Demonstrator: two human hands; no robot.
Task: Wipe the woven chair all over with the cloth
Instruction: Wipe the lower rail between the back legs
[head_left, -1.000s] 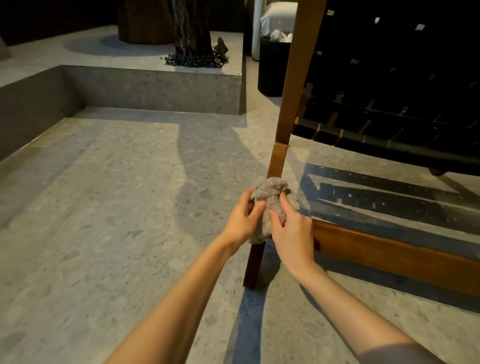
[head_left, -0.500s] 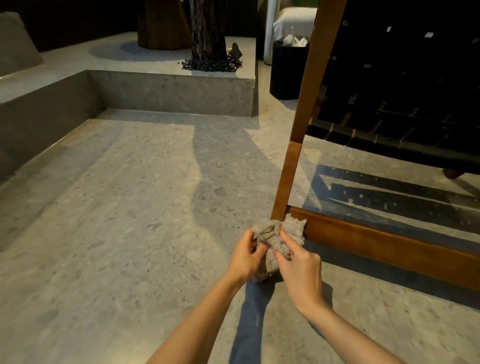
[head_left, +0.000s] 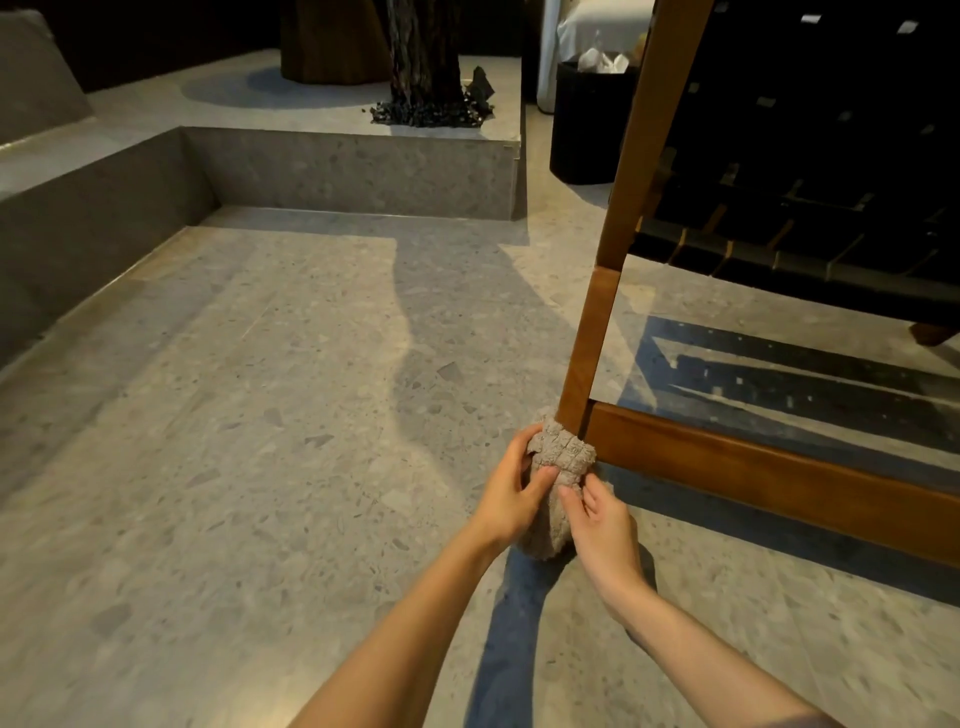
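The woven chair has a brown wooden frame, and its near leg (head_left: 597, 322) slants up at the right with black woven straps (head_left: 810, 171) behind it. A low wooden rail (head_left: 769, 467) runs right from the leg's foot. A grey-beige cloth (head_left: 558, 462) is wrapped round the bottom of that leg, down near the floor. My left hand (head_left: 511, 491) grips the cloth from the left. My right hand (head_left: 600, 525) pinches it from the near right side. The leg's foot is hidden inside the cloth.
Grey terrazzo floor (head_left: 260, 441) spreads to the left. A raised stone step (head_left: 353, 171) with a dark tree trunk (head_left: 426, 52) stands at the back. A black bin (head_left: 587, 124) sits behind the chair leg.
Both hands slid the cloth down the chair leg, from just above the rail joint to the foot near the floor. The camera view dropped and moved closer.
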